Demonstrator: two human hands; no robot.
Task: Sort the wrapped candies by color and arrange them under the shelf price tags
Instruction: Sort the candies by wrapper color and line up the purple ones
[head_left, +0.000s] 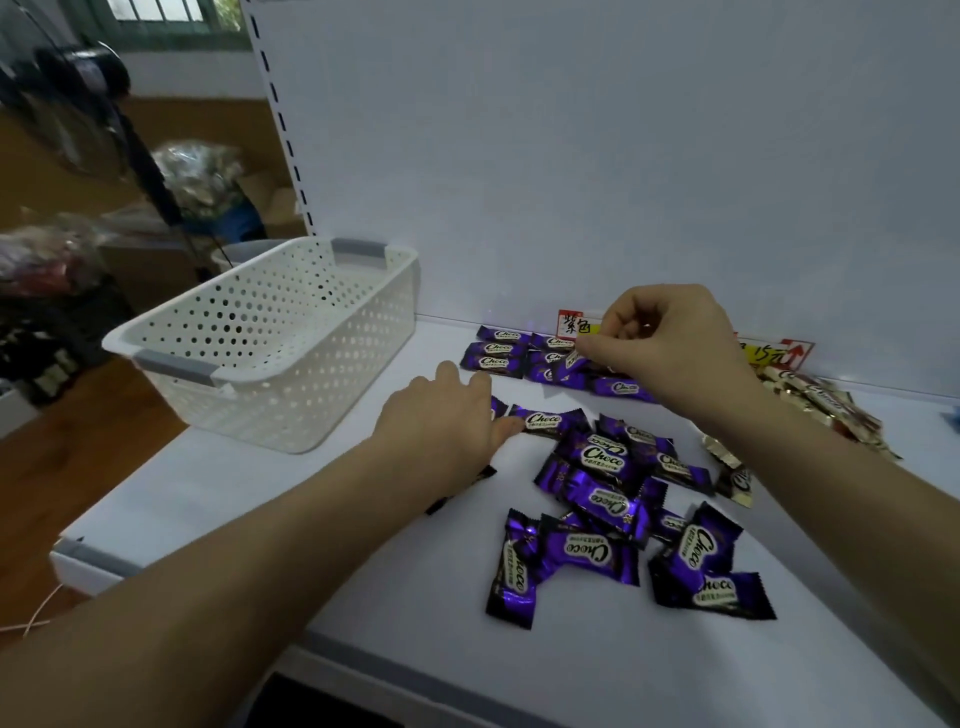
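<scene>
1. Loose purple candies (613, 519) lie heaped nearest the front of the white shelf (363, 519), apparently unsorted stock waiting for a place.
2. The left hand (447, 421) lies flat beside them, fingers straight and holding nothing, thumb touching one candy (545, 418), perhaps to draw it in next.
3. The right hand (670, 338) pinches a purple piece (571, 358) between thumb and curled fingers, just over the neat purple row (498, 353) below the red-edged price tag (571, 322), likely to extend that row.
4. Gold candies (821, 400) sit to the right under a second tag (774, 353).
5. The right hand hides the row's far end and part of both tags. A dark wrapper under the left wrist is mostly covered. The white basket (270, 338) shows only part of its floor.
</scene>
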